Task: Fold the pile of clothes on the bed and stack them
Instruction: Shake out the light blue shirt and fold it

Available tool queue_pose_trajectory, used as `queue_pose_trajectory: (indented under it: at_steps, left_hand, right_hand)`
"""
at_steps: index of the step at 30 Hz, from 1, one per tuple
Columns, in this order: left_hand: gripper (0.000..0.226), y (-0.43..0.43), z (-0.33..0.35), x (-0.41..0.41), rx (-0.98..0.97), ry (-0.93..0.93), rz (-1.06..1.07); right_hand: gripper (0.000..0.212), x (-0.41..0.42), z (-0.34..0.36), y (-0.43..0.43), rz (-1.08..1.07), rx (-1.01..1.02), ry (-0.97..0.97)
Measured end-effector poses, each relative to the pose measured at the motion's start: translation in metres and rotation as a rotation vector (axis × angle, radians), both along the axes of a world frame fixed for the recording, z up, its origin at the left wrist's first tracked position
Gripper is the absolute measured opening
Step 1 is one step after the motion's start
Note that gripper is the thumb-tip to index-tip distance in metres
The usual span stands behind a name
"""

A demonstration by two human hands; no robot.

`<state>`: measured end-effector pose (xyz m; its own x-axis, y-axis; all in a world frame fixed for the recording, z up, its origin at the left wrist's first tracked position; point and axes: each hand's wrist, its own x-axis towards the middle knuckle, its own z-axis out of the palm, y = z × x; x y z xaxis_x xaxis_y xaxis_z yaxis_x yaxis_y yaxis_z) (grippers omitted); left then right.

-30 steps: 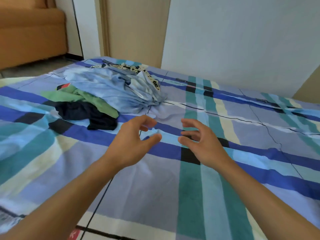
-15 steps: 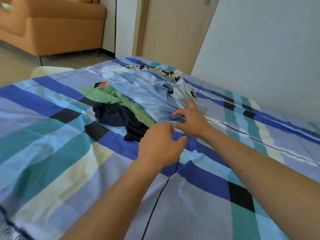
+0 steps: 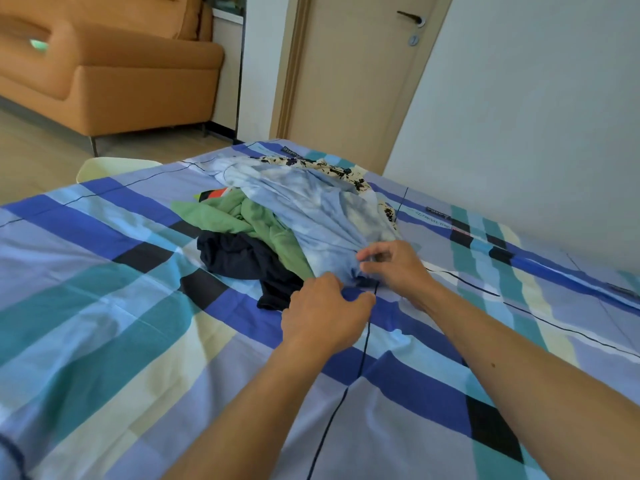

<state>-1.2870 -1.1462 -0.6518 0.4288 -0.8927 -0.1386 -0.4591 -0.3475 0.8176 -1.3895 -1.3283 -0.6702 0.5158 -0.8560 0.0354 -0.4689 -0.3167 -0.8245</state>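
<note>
A loose pile of clothes lies on the bed [image 3: 104, 306], which has a blue, teal and cream checked sheet. On top is a pale blue tie-dye garment [image 3: 311, 216]. Beside it lie a green garment [image 3: 249, 220], a dark navy one [image 3: 239, 258] and a cream piece with black flowers [image 3: 322, 166]. A scrap of red-orange cloth [image 3: 216, 194] peeks out at the back. My right hand [image 3: 394, 268] pinches the near edge of the pale blue garment. My left hand [image 3: 322, 313] has curled fingers at the same edge; its fingertips are hidden.
An orange sofa [image 3: 121, 81] stands on the floor beyond the bed's far left corner. A closed beige door [image 3: 353, 74] and a white wall [image 3: 536, 116] run behind the bed. A pale yellow object [image 3: 114, 166] shows at the bed's far edge.
Both hands have reached forward from mid-air over the sheet to the pile. The right hand now pinches the pale blue garment's edge, and the left hand has closed in beside it.
</note>
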Motion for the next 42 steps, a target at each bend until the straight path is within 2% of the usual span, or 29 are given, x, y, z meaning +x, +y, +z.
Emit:
queue_pose_trajectory:
  at_steps: [3, 7, 9, 10, 13, 14, 15, 18, 21, 24, 26, 28, 29, 31, 32, 33, 35, 37, 38, 40, 42]
  left_hand:
    - [0.073, 0.0, 0.006, -0.003, -0.043, 0.229, 0.027]
    - [0.091, 0.0, 0.016, -0.01, -0.052, 0.781, 0.175]
    - [0.104, 0.001, 0.011, -0.017, -0.023, 0.896, 0.185]
    - [0.099, 0.0, 0.004, -0.023, -0.023, 0.908, 0.175]
    - [0.036, 0.006, -0.006, -0.049, -0.046, 0.733, 0.105]
    - [0.02, 0.011, -0.004, -0.059, -0.075, 0.686, 0.101]
    - [0.015, 0.015, -0.002, -0.069, -0.102, 0.674, 0.088]
    - [0.023, 0.026, 0.008, -0.092, -0.152, 0.721, -0.069]
    - [0.024, 0.05, 0.013, -0.12, -0.114, 0.687, -0.4]
    - [0.015, 0.078, 0.012, -0.157, -0.053, 0.431, -0.843]
    - [0.016, 0.09, 0.013, -0.179, 0.024, 0.177, -1.119]
    - [0.029, 0.091, 0.014, -0.183, 0.11, -0.074, -1.274]
    - [0.03, 0.09, 0.016, -0.18, 0.137, -0.091, -1.305]
    - [0.025, 0.084, 0.017, -0.164, 0.131, 0.001, -1.222]
    - [0.026, 0.077, 0.013, -0.153, 0.1, 0.003, -1.098]
    - [0.031, 0.068, 0.007, -0.139, 0.043, -0.054, -0.927]
    - [0.051, 0.048, -0.012, -0.108, -0.044, -0.325, -0.553]
    - [0.077, 0.036, -0.027, -0.084, 0.077, -0.53, -0.296]
    - [0.092, 0.031, -0.033, -0.079, 0.173, -0.516, -0.257]
    - [0.112, 0.024, -0.042, -0.081, 0.281, -0.324, -0.289]
    - [0.123, 0.021, -0.045, -0.097, 0.257, -0.129, -0.378]
  right_hand:
    - [0.012, -0.029, 0.025, 0.038, 0.083, 0.094, 0.012]
    - [0.018, -0.076, 0.053, 0.105, 0.32, 0.327, -0.118]
    - [0.02, -0.105, 0.061, 0.139, 0.409, 0.476, -0.187]
    - [0.02, -0.117, 0.062, 0.153, 0.439, 0.52, -0.203]
    - [0.028, -0.157, 0.051, 0.181, 0.364, 0.467, -0.141]
    - [0.031, -0.171, 0.045, 0.185, 0.289, 0.379, -0.113]
    - [0.034, -0.185, 0.04, 0.19, 0.207, 0.285, -0.105]
    - [0.053, -0.222, 0.025, 0.199, 0.006, 0.096, -0.194]
    - [0.069, -0.254, 0.012, 0.203, -0.133, 0.044, -0.282]
    - [0.078, -0.281, 0.003, 0.214, -0.177, 0.075, -0.319]
    - [0.072, -0.296, -0.007, 0.225, -0.134, 0.092, -0.305]
    - [0.069, -0.312, -0.019, 0.236, -0.114, 0.064, -0.199]
    - [0.069, -0.322, -0.026, 0.239, -0.142, 0.039, -0.131]
    - [0.063, -0.342, -0.035, 0.242, -0.232, -0.022, -0.06]
    - [0.059, -0.349, -0.035, 0.241, -0.277, -0.041, -0.07]
    - [0.054, -0.357, -0.034, 0.239, -0.331, -0.062, -0.089]
    - [0.049, -0.373, -0.032, 0.23, -0.454, -0.097, -0.133]
    - [0.049, -0.389, -0.03, 0.221, -0.579, -0.11, -0.187]
    - [0.05, -0.396, -0.029, 0.217, -0.63, -0.107, -0.217]
    - [0.051, -0.407, -0.03, 0.211, -0.71, -0.068, -0.258]
    - [0.05, -0.41, -0.03, 0.21, -0.788, -0.055, -0.272]
